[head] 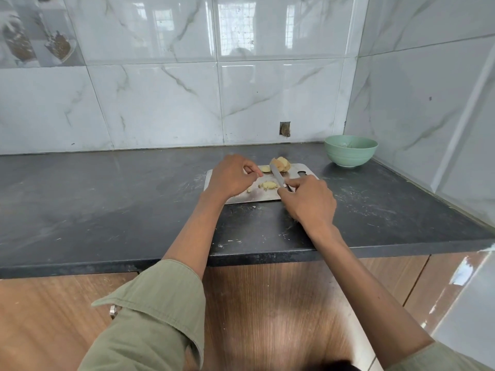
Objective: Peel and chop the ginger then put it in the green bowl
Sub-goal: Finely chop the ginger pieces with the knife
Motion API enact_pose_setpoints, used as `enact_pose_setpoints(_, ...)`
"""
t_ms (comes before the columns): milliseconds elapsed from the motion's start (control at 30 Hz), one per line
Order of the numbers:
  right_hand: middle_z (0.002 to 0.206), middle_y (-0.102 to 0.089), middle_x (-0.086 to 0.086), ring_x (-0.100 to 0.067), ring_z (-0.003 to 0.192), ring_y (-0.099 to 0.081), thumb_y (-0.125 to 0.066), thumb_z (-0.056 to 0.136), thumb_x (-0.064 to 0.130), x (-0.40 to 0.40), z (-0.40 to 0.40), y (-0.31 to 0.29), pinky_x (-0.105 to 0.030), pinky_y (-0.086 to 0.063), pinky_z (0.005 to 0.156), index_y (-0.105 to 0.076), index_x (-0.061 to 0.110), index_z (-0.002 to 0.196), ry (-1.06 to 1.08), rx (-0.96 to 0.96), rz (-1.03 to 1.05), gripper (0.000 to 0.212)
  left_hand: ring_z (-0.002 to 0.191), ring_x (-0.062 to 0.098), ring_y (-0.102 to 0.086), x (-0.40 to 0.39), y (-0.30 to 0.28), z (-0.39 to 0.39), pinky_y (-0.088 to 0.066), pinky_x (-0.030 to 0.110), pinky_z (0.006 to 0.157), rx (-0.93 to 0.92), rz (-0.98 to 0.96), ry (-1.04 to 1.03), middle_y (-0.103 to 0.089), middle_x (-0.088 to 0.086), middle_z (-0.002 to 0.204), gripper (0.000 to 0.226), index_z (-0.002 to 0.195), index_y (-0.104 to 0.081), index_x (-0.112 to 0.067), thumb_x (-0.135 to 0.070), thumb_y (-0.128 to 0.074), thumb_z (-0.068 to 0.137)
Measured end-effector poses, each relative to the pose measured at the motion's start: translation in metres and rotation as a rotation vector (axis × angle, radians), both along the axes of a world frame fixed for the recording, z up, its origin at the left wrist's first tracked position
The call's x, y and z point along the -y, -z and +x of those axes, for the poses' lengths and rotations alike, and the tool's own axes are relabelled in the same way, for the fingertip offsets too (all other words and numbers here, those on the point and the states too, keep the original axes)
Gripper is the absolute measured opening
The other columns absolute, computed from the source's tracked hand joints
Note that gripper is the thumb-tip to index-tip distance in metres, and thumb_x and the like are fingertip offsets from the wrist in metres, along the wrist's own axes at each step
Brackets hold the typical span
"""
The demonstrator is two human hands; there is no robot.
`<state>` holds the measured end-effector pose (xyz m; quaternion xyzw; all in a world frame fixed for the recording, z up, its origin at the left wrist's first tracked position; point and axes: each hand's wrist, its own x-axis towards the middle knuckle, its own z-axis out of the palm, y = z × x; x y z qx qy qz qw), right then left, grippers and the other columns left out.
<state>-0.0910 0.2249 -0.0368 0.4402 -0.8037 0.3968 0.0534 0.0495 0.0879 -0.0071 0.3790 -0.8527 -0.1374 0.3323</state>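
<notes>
Biggest risk I'd say: the right hand [308, 202] gripping the one knife [278, 178] could nick the left hand [230, 178], loosely curled and holding nothing I can see beside the chopped pile [267, 185], with two unchopped ginger pieces [280, 164] at the steel board's [300, 170] far edge and one green bowl [351, 151] off its far-right corner.

At a dark kitchen counter [107, 199], a person's right hand [308, 202] grips a knife [278, 178] over chopped ginger [267, 185] on a steel cutting board [257, 196]; the left hand [230, 176] hovers, fingers curled, near a larger ginger piece [281, 164]. A green bowl [350, 150] sits in the corner.
</notes>
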Motion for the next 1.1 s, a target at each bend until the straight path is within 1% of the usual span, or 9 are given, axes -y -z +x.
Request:
enact_pose_setpoints(133,0.107,-0.07,-0.004,-0.03,0.099,-0.065,-0.061,0.077,0.056,0.001,0.0,0.0,-0.032,-0.041,0.07,-0.075,0.034,0.118,0.018,0.013,0.018,0.049,0.084,0.006,-0.066,0.007,0.005,-0.001,-0.049,0.027,0.069,-0.013,-0.008,-0.019,-0.068,-0.023,0.077,0.013,0.076,-0.078,-0.032,-0.033,-0.072,0.087)
enact_pose_setpoints(233,0.105,-0.072,-0.002,-0.028,0.097,-0.065,-0.064,0.077,0.052,-0.001,0.002,-0.001,-0.031,-0.04,0.068,-0.077,0.035,0.115,-0.006,0.005,0.016,0.043,0.119,0.021,-0.058,0.014,0.009,0.001,-0.048,0.045,0.1,-0.067,-0.031,-0.12,-0.072,-0.009,0.113,0.015,0.089,-0.074,-0.038,-0.046,-0.062,0.095)
enact_pose_setpoints(300,0.101,-0.072,-0.001,-0.028,0.095,-0.064,-0.066,0.08,0.048,-0.002,0.004,-0.002,-0.031,-0.039,0.067,-0.078,0.036,0.112,-0.038,-0.002,0.028,0.037,0.13,0.025,-0.05,0.018,0.009,0.002,-0.041,0.049,0.107,-0.133,0.034,-0.189,-0.066,0.0,0.129,0.034,0.108,-0.074,-0.03,-0.051,-0.049,0.101)
enact_pose_setpoints(433,0.108,-0.07,-0.006,-0.031,0.098,-0.063,-0.063,0.086,0.045,0.001,0.01,-0.003,-0.032,-0.039,0.069,-0.077,0.034,0.115,-0.093,-0.031,0.063,0.034,0.084,0.015,-0.049,0.008,0.006,0.001,-0.036,0.035,0.088,-0.293,0.324,-0.112,-0.05,-0.005,0.082,0.044,0.079,-0.053,-0.025,-0.045,-0.03,0.111)
enact_pose_setpoints(533,0.104,-0.067,-0.008,-0.035,0.098,-0.062,-0.061,0.089,0.04,0.002,0.017,-0.004,-0.033,-0.038,0.069,-0.077,0.025,0.108,-0.13,-0.051,0.077,0.029,0.096,0.013,-0.047,0.006,0.01,-0.002,-0.033,0.031,0.091,-0.312,0.426,-0.099,-0.051,-0.01,0.094,0.05,0.102,-0.063,-0.02,-0.049,-0.024,0.112)
enact_pose_setpoints(667,0.074,-0.056,-0.002,-0.034,0.081,-0.058,-0.057,0.088,0.031,0.009,0.039,-0.005,-0.033,-0.033,0.061,-0.069,0.015,0.08,-0.192,-0.1,0.108,0.022,0.073,0.0,-0.045,0.008,0.012,-0.004,-0.035,0.031,0.085,-0.371,0.416,-0.117,-0.046,-0.013,0.078,0.047,0.076,-0.045,-0.028,-0.05,-0.022,0.111)
enact_pose_setpoints(800,0.097,-0.064,-0.011,-0.037,0.093,-0.06,-0.054,0.088,0.032,0.027,0.06,-0.004,-0.035,-0.037,0.067,-0.069,0.016,0.092,-0.242,-0.18,0.089,0.022,0.074,0.002,-0.049,0.012,0.014,-0.005,-0.039,0.031,0.085,-0.386,0.411,-0.116,-0.051,-0.012,0.077,0.05,0.074,-0.05,-0.025,-0.046,-0.026,0.112)
enact_pose_setpoints(1000,0.086,-0.05,-0.004,-0.035,0.092,-0.058,-0.056,0.089,0.03,0.023,0.055,-0.005,-0.037,-0.041,0.069,-0.068,0.017,0.09,-0.171,-0.188,0.07,0.018,0.075,0.01,-0.049,0.012,0.014,-0.006,-0.037,0.031,0.082,-0.359,0.414,-0.122,-0.048,-0.011,0.074,0.047,0.071,-0.044,-0.027,-0.042,-0.029,0.112)
enact_pose_setpoints(1100,0.09,-0.062,-0.006,-0.036,0.095,-0.061,-0.057,0.087,0.032,0.021,0.056,-0.005,-0.037,-0.045,0.07,-0.075,0.024,0.097,-0.221,-0.175,0.083,0.022,0.073,0.011,-0.05,0.009,0.014,-0.005,-0.037,0.03,0.079,-0.373,0.416,-0.114,-0.051,-0.009,0.071,0.056,0.07,-0.059,-0.015,-0.038,-0.031,0.113)
